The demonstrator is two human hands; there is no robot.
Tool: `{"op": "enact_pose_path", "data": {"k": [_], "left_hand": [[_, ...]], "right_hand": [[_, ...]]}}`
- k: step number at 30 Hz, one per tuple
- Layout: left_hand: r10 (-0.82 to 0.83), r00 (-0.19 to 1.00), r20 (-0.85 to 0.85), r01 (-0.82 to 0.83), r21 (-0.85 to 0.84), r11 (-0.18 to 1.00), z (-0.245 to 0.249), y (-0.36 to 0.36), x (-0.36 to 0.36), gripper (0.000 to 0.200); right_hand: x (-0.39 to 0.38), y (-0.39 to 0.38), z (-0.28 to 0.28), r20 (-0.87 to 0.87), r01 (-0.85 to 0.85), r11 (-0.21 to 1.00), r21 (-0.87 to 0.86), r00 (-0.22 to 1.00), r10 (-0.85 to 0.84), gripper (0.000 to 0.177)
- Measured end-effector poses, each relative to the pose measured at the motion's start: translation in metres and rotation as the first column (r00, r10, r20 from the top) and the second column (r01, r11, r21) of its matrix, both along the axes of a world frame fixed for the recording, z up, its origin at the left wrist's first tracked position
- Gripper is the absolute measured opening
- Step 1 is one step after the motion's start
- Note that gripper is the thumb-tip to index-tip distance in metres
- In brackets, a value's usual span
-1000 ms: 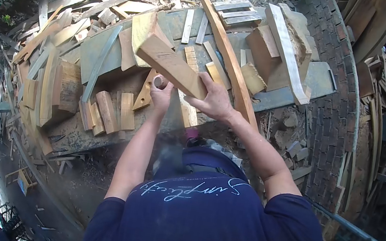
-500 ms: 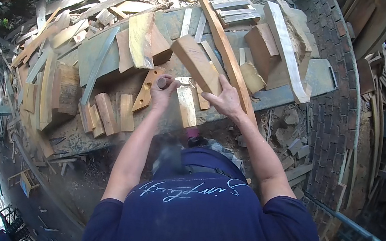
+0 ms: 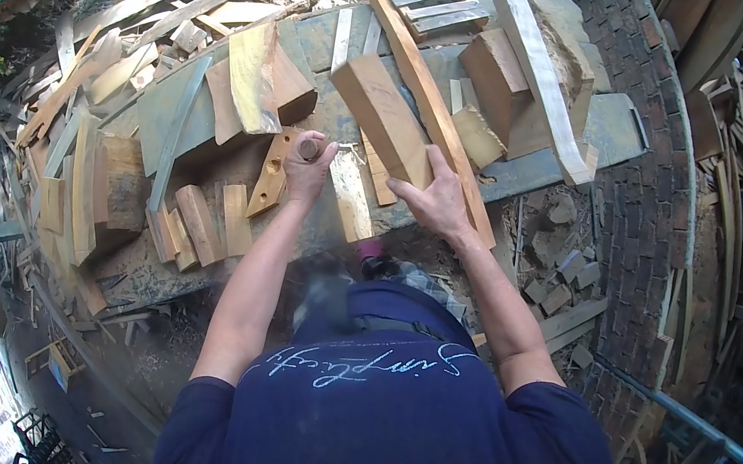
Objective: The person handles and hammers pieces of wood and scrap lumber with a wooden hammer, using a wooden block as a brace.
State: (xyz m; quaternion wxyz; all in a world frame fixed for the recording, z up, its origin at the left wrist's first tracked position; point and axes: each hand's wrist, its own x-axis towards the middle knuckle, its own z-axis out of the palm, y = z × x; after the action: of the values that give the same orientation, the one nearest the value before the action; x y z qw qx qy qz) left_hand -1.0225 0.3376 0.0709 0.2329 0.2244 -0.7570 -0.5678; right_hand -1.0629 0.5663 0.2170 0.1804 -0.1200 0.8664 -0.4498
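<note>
Wood block now lies flat on the grey bench; a second ago it was raised above it. Fingers of the right hand lie spread and loose over the block's near end, pressing rather than clasping, forearm angled back to the body. The left hand is fisted tight round a wooden handle; the blurred grey streak below may be its blade.
</note>
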Motion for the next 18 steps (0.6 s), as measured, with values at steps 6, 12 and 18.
{"op": "enact_pose_path", "data": {"k": [6,12,18], "left_hand": [[-0.025,1.000,-0.008,0.025,-0.026,0.999,-0.030,-0.003,-0.016,0.022],[-0.072,0.997,0.002,0.071,0.167,0.983,-0.020,-0.004,-0.013,0.023],[0.013,1.000,0.012,-0.012,-0.065,0.998,0.021,0.000,-0.007,0.028]], "right_hand": [[-0.010,-0.022,-0.010,-0.220,-0.276,0.951,-0.138,0.945,0.242,0.058],[-0.030,-0.031,-0.006,-0.048,-0.295,0.929,0.224,0.949,0.313,0.059],[-0.018,-0.030,0.006,-0.094,-0.143,0.987,-0.066,0.986,0.136,0.067]]}}
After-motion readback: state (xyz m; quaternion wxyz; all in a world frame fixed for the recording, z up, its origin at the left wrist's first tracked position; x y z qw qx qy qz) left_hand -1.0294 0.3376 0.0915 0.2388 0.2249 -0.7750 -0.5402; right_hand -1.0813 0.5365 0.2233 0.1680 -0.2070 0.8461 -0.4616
